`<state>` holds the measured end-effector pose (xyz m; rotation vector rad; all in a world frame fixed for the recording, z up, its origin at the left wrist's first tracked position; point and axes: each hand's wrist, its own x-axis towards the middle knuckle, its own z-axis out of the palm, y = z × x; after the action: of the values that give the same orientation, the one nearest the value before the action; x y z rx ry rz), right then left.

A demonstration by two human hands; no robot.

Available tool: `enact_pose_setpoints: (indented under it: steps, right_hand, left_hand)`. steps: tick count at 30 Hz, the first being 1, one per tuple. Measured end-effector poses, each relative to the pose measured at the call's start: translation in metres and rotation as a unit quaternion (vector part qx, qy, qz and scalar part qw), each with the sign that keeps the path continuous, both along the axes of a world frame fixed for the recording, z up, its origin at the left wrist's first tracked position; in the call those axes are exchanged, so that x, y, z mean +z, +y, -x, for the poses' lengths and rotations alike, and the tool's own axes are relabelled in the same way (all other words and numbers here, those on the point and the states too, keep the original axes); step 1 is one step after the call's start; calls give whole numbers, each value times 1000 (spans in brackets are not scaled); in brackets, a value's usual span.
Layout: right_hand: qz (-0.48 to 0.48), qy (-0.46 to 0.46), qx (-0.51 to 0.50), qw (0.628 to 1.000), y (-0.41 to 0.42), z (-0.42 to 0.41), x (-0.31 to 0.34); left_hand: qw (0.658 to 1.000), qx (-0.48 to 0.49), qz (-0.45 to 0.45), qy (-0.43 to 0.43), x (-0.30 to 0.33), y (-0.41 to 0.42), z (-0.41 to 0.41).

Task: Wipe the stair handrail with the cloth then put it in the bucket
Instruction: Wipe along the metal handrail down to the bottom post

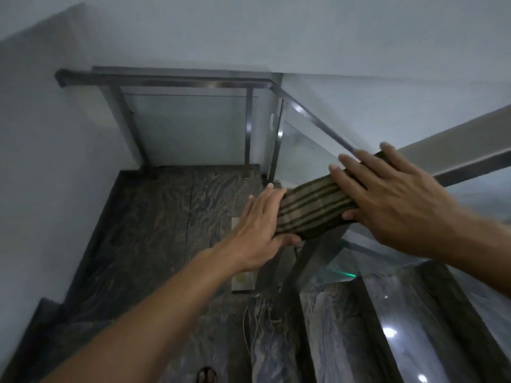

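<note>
A striped brown and tan cloth [312, 207] is draped over the steel stair handrail [318, 117], which slopes down from the upper corner toward me. My left hand [260, 228] grips the cloth's lower end, thumb under and fingers over it. My right hand [395, 194] lies flat on the cloth's upper end, pressing it onto the rail, thumb tucked beneath. The rail under the cloth is hidden. No bucket is in view.
A second handrail section [166, 81] runs level along the landing, with glass panels [190, 125] and steel posts below. Dark marble landing [154, 222] lies lower left; polished steps [387, 327] descend at lower right. A foot in a sandal [206, 375] shows at the bottom edge.
</note>
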<state>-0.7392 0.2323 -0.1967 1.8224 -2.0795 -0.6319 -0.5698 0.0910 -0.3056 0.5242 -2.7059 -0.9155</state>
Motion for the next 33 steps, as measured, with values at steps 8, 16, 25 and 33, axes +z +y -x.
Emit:
enact_pose_setpoints:
  steps: [8, 16, 25, 33]
  right_hand:
    - [27, -8, -81, 996, -13, -28, -28]
    - [71, -5, -185, 980, -13, -66, -41]
    - [115, -49, -397, 909, -45, -136, -72]
    - [147, -92, -486, 856, -75, -171, -86]
  left_hand:
    - [978, -192, 68, 36, -22, -51, -6]
    - [944, -306, 26, 123, -48, -80, 13]
    - [900, -418, -124, 8, -53, -118, 15]
    - [853, -502, -145, -10, -61, -132, 34]
